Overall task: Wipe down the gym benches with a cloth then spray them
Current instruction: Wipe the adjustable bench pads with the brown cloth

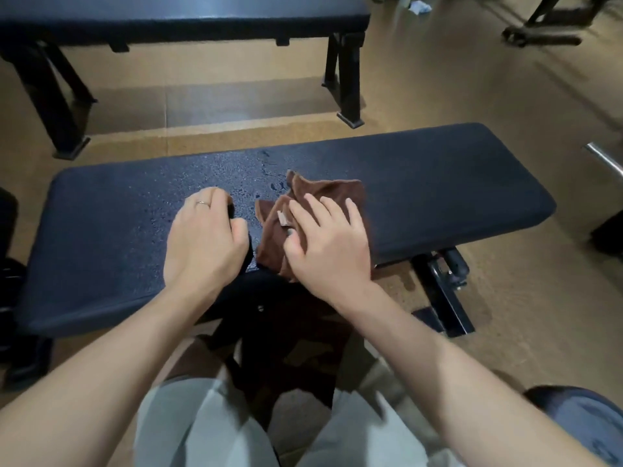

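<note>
A dark padded bench (438, 183) is seen across the middle of the frame, its pad beaded with droplets left of centre. A crumpled brown cloth (323, 197) is spread on the pad at the centre, reaching to the near edge. The cloth is pressed flat by the right hand (325, 244), whose fingers are held straight and slightly spread, nothing being gripped. Just left of it, the left hand (204, 237) is seen with fingers curled and a ring on one finger; something dark shows under the fingers, but whether it is held cannot be told. A second bench (188, 18) is seen along the upper left of the frame, standing on a tan floor (455, 82).
</note>
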{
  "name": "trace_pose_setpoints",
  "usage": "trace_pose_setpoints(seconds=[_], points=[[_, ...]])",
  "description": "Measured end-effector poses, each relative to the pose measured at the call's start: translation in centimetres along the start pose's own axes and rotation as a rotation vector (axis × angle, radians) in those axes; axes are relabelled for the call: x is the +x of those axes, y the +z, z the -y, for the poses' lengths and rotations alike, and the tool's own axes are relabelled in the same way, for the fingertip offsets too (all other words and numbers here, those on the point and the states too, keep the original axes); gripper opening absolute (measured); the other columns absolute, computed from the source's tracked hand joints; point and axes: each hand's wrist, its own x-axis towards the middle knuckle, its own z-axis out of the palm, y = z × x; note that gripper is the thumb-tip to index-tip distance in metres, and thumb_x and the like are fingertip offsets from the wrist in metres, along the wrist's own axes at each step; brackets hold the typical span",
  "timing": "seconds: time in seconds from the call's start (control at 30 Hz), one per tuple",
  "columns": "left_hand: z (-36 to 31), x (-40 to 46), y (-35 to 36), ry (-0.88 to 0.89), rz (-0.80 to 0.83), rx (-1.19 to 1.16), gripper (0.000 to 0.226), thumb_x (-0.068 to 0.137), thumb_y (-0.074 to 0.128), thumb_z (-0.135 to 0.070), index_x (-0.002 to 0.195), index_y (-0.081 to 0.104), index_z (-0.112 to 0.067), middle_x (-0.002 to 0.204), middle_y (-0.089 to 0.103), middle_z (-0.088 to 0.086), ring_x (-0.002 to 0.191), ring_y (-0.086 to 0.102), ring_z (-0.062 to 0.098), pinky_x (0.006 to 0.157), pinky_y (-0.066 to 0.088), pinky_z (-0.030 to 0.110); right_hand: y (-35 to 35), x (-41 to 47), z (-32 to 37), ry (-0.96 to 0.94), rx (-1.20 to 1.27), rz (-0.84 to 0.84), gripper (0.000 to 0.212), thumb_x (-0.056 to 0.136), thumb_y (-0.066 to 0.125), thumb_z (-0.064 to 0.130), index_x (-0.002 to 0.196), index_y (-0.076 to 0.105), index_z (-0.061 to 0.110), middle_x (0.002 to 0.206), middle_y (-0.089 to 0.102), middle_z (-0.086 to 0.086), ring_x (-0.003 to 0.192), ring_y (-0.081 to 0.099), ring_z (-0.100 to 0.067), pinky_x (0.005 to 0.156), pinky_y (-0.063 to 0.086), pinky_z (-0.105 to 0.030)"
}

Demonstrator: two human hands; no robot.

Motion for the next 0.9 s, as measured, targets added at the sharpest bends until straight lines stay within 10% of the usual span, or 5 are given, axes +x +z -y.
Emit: trace_pose_setpoints(seconds=[0.23, 0.6, 0.9], points=[[-0.3, -0.1, -0.1, -0.019, 0.017, -0.012, 0.019, 0.089, 0.046, -0.019, 0.102, 0.055, -0.010, 0.113, 0.061, 0.012, 0.108, 0.051, 0.032, 0.093, 0.043, 0.046, -3.8, 3.3, -11.6, 0.239, -0.273, 0.278, 0.061, 0.096, 0.022, 0.045, 0.149, 0.049, 0.028, 0.155, 0.049, -0.005, 0.143, 0.041, -0.024, 0.122, 0.022, -0.052], [-0.2, 0.0, 0.0, 0.003, -0.009, 0.008, 0.033, 0.085, 0.042, -0.021, 0.110, 0.058, -0.006, 0.119, 0.063, 0.016, 0.113, 0.053, 0.036, 0.097, 0.043, 0.047, -0.1, 5.0, -1.0, -0.220, -0.083, 0.363, 0.061, 0.095, 0.029, 0.045, 0.151, 0.049, 0.033, 0.159, 0.046, -0.001, 0.146, 0.040, -0.024, 0.123, 0.022, -0.051], [-0.1, 0.1, 0.3, -0.015, -0.009, 0.012, 0.029, 0.086, 0.041, -0.024, 0.106, 0.057, -0.009, 0.120, 0.063, 0.012, 0.114, 0.053, 0.032, 0.097, 0.043, 0.045, 5.5, 16.1, 0.9, -0.083, -0.168, 0.390, 0.052, 0.098, 0.027, 0.044, 0.139, 0.056, 0.030, 0.140, 0.060, -0.002, 0.131, 0.051, -0.026, 0.116, 0.025, -0.052]])
